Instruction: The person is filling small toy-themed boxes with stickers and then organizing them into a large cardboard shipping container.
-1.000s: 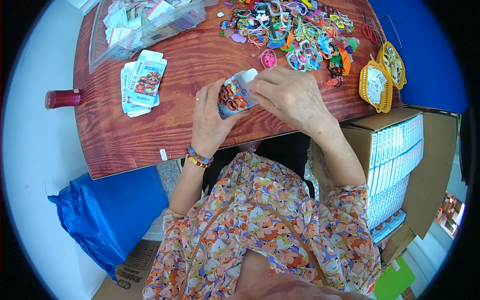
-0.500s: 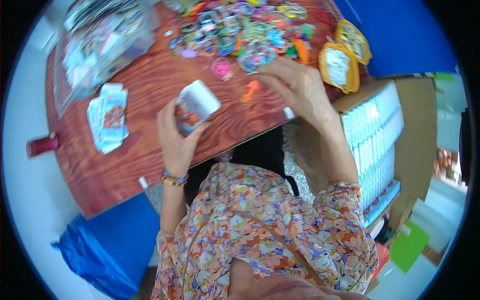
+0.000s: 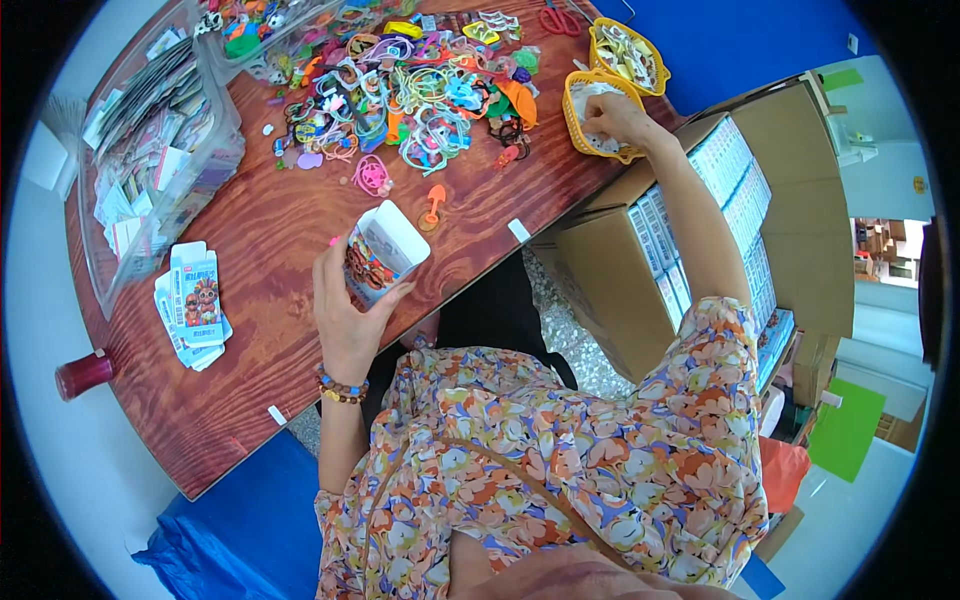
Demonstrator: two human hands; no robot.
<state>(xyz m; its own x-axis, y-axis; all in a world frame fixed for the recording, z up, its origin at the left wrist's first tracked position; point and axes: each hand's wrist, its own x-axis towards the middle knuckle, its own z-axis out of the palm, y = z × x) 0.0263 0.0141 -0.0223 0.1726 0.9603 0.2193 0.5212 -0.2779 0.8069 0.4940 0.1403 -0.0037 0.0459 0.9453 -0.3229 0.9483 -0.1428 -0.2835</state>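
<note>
My left hand [image 3: 345, 312] grips a small printed cardboard box [image 3: 372, 268], its fingers on one side and thumb on the other. The box is tilted, with its white open end toward the upper right. At the far right, my right hand [image 3: 618, 118] reaches into a yellow plastic basket [image 3: 572, 122] holding white pieces. Its fingers are bent down and drawn together among them; whatever they hold is hidden. Just beyond sits a second yellow basket [image 3: 660, 72] with pale yellowish pieces. Close to the held box lie an orange shovel-shaped toy [image 3: 433, 203] and a pink coiled band [image 3: 371, 176].
A heap of colourful trinkets [image 3: 410, 95] covers the far middle. Flat printed boxes [image 3: 196, 305] are stacked at left, beside a clear bin [image 3: 228, 150] full of cards. Red scissors [image 3: 560, 20] lie at the far edge. A carton [image 3: 610, 285] of packed boxes stands right of the table.
My right hand has moved right and away from above the trinkets into the yellow basket. My left hand still holds the box. The whole view has shifted and turned somewhat.
</note>
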